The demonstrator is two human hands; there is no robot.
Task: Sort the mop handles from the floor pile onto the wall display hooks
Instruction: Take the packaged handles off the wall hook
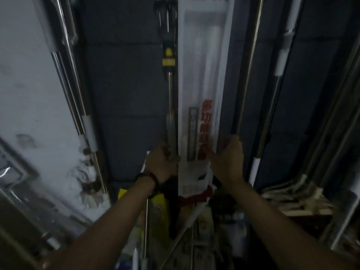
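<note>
Mop handles held upright against the wall display

The left hand (161, 161) is curled round a steel handle (171, 106) with a yellow-and-black collar. The right hand (228, 158) grips a thin pole (247, 75) beside the white packaged mop (202, 55). Both grips sit low, probably so the tops can be steered onto hooks, which are out of view above. More poles lie in the floor pile (192, 230) below the forearms.
</note>
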